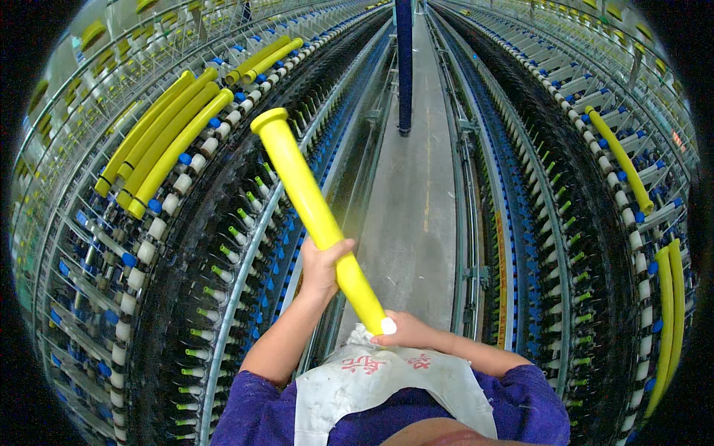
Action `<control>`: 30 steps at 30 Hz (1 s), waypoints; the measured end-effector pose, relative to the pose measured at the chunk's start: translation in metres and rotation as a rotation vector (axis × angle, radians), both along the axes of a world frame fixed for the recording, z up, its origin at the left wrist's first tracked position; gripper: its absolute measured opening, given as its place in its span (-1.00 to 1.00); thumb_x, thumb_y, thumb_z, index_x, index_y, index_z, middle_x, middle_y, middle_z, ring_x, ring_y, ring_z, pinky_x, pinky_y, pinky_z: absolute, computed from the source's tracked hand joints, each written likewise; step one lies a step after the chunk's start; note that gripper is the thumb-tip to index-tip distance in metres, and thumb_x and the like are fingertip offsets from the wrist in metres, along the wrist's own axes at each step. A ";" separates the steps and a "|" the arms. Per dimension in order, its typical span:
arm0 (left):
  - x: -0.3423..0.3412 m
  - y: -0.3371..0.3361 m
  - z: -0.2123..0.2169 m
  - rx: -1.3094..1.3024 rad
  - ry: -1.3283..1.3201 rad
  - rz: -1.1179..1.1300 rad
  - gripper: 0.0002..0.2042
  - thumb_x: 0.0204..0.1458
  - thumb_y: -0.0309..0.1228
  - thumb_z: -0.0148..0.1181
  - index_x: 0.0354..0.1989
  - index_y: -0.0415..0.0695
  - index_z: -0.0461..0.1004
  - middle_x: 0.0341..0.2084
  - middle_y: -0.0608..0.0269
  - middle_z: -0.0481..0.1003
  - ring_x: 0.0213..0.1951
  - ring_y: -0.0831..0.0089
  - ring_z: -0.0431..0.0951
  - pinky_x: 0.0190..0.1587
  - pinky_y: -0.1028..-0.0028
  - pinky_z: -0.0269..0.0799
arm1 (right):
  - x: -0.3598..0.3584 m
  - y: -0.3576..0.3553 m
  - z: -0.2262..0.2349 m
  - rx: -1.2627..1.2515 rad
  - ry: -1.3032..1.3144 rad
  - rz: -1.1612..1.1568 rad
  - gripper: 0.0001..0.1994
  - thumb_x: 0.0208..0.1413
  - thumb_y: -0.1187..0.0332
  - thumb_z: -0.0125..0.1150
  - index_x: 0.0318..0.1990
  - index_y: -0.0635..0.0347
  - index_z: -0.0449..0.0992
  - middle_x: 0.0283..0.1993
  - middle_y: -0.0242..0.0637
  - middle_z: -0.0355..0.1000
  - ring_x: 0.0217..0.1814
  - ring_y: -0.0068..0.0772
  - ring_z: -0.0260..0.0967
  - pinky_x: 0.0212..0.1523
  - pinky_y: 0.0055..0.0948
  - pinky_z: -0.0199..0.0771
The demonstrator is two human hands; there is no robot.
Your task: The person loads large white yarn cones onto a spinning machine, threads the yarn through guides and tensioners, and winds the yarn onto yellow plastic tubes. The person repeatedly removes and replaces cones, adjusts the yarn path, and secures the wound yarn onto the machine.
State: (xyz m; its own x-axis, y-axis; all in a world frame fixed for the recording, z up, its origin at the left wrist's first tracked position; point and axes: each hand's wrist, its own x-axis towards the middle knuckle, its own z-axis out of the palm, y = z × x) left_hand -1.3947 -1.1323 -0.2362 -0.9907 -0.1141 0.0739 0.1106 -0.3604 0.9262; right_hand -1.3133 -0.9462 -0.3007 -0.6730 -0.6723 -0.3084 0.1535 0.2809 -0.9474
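A long yellow roving bobbin (297, 182) slants across the middle, its flanged end up at the left and its other end close to my apron (394, 379). My left hand (320, 267) is closed around its lower half. At the bottom end, my right hand (410, 331) grips the bobbin beside a small white patch (388, 325), perhaps fibre. No roving shows on the visible part of the tube. White fluff (360, 334) clings to the apron's top by that end; part of the rim there is hidden by my fingers.
Spinning frames line both sides, with a row of spindles (223, 273) on the left and another (558, 245) on the right. Yellow bobbins lie on the left rack (178, 141) and right rack (621, 160). A grey aisle floor (416, 223) runs ahead, under a hanging dark blue post (404, 70).
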 end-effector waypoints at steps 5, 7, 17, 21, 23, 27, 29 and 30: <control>-0.008 -0.017 -0.004 0.297 -0.007 -0.173 -0.67 -0.29 -0.42 0.27 -0.30 -0.17 0.34 -0.50 0.28 0.35 -0.50 0.45 0.40 -0.44 0.47 0.37 | -0.026 -0.001 -0.024 -0.145 -0.431 0.350 -0.41 -0.22 0.25 0.39 0.03 0.24 0.37 -0.03 -0.28 0.40 0.01 -0.44 0.32 0.06 -0.47 0.26; -0.010 -0.024 -0.006 0.346 0.065 -0.185 -0.66 -0.29 -0.38 0.25 -0.28 -0.12 0.34 -0.48 0.29 0.33 -0.51 0.43 0.38 -0.44 0.48 0.37 | -0.033 -0.004 -0.040 -0.255 -0.648 0.323 -0.41 -0.25 0.29 0.39 0.03 0.23 0.37 -0.01 -0.29 0.39 0.05 -0.44 0.29 0.10 -0.48 0.23; -0.012 -0.048 -0.002 0.312 0.052 -0.085 -0.64 -0.30 -0.41 0.26 -0.27 -0.17 0.33 -0.46 0.26 0.35 -0.47 0.42 0.39 -0.37 0.48 0.38 | -0.045 -0.029 -0.033 -0.380 -0.486 0.524 -0.45 -0.24 0.22 0.36 -0.02 0.20 0.39 -0.01 -0.27 0.34 0.01 -0.43 0.23 0.06 -0.44 0.18; -0.012 -0.046 -0.001 0.161 0.002 0.070 -0.68 -0.27 -0.44 0.24 -0.30 -0.20 0.33 -0.55 0.26 0.34 -0.51 0.44 0.41 -0.42 0.46 0.37 | -0.045 -0.029 -0.035 -0.115 -0.182 0.309 -0.47 -0.24 0.23 0.37 -0.04 0.20 0.41 -0.05 -0.28 0.37 0.00 -0.42 0.27 0.04 -0.44 0.21; -0.011 -0.040 -0.003 0.072 0.028 0.175 -0.69 -0.27 -0.46 0.23 -0.30 -0.20 0.34 -0.57 0.26 0.34 -0.52 0.44 0.40 -0.45 0.46 0.36 | -0.042 -0.027 -0.045 -0.077 -0.128 0.259 -0.50 -0.23 0.25 0.36 -0.06 0.21 0.42 -0.09 -0.28 0.39 -0.03 -0.42 0.29 0.01 -0.44 0.24; -0.013 -0.022 -0.003 0.316 0.041 -0.088 -0.69 -0.26 -0.41 0.22 -0.29 -0.18 0.32 -0.48 0.26 0.33 -0.47 0.44 0.38 -0.40 0.45 0.36 | -0.036 -0.021 -0.060 -0.389 -0.315 0.426 -0.55 -0.21 0.29 0.34 -0.09 0.20 0.44 -0.15 -0.33 0.42 -0.10 -0.48 0.32 -0.08 -0.50 0.30; -0.015 -0.013 -0.002 0.233 0.046 -0.020 -0.71 -0.24 -0.41 0.20 -0.30 -0.19 0.33 -0.52 0.27 0.32 -0.51 0.44 0.37 -0.45 0.46 0.35 | -0.034 -0.014 -0.058 -0.513 -0.358 0.452 -0.56 -0.21 0.31 0.33 -0.10 0.20 0.44 -0.15 -0.33 0.42 -0.11 -0.50 0.32 -0.11 -0.51 0.31; -0.016 -0.008 -0.001 0.152 0.024 0.038 -0.71 -0.24 -0.41 0.20 -0.31 -0.19 0.33 -0.53 0.27 0.32 -0.52 0.43 0.37 -0.46 0.47 0.34 | -0.032 -0.008 -0.054 -0.246 -0.266 0.296 -0.58 -0.17 0.31 0.34 -0.10 0.21 0.44 -0.14 -0.32 0.42 -0.10 -0.49 0.32 -0.10 -0.49 0.31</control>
State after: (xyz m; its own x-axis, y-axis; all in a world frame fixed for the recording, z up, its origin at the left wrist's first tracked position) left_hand -1.4104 -1.1408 -0.2372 -0.9836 -0.1629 0.0770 0.1485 -0.4913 0.8582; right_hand -1.3450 -0.9540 -0.3550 -0.3603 -0.8982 -0.2517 0.3466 0.1216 -0.9301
